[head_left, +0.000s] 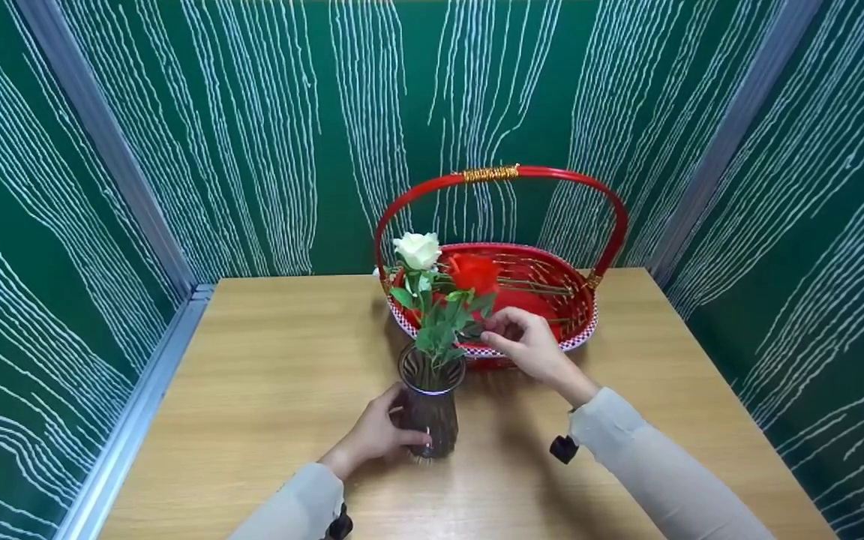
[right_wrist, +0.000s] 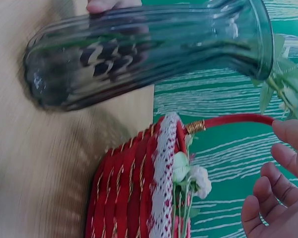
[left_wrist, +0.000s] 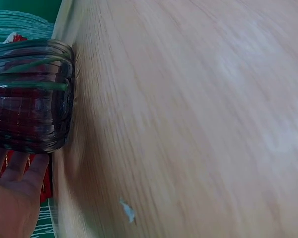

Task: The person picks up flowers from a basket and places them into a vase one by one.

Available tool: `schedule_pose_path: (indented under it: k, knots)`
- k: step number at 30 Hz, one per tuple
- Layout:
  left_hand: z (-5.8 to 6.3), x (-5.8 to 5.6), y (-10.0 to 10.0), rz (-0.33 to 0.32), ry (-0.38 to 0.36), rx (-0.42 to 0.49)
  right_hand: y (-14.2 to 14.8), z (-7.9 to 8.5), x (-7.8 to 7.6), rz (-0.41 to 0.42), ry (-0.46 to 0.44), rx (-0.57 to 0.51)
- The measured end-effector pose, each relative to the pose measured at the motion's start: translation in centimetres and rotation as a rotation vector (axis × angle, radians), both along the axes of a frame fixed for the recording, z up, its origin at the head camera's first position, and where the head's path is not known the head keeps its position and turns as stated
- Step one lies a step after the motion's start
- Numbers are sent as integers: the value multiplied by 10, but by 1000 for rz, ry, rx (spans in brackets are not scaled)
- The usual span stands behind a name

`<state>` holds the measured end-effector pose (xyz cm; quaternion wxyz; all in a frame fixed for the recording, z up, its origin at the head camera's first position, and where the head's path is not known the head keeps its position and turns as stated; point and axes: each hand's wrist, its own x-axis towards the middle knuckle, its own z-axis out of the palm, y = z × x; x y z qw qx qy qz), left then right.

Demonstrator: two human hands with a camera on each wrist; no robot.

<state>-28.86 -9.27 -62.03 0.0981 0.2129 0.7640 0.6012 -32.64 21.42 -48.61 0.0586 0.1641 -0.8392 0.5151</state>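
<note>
left hand (head_left: 372, 433): fingers clasp smoky fluted glass vase (head_left: 439, 412), upright on pale wooden table (head_left: 274, 360)
vase mouth: white rose (head_left: 418, 250), blurred red flower (head_left: 475, 273) above
behind: oval red woven basket (head_left: 588, 330)
right hand (head_left: 528, 345): fingers bent beside green leaves (head_left: 438, 330); whether pinching, cannot tell

Left grip (head_left: 378, 431) low with fingers (head_left: 394, 394) curved, right grip (head_left: 528, 349) higher, loosely bent, sleeved forearms (head_left: 657, 465) angled inward
</note>
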Motion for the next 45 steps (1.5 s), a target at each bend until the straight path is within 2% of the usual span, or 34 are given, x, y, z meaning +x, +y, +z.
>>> schedule_pose_path:
  k: [5,10,17,22,33,41,45]
  knots:
    - [0,2,0,4,0,-7,13,-1,-2,-31,-19,28]
    - [1,3,1,13,24,-19,25,0,-4,-63,8,55]
    - [1,2,1,16,34,-20,36,-1,-6,-109,49,15]
    - [-1,1,0,9,47,-34,41,-1,-8,-145,70,44]
    - [0,0,0,2,38,-21,57,-5,-14,-129,93,46]
    - [0,1,0,5,54,-47,64,-11,-21,-129,89,116]
    - [1,2,0,7,36,-48,66,-13,-25,-117,87,137]
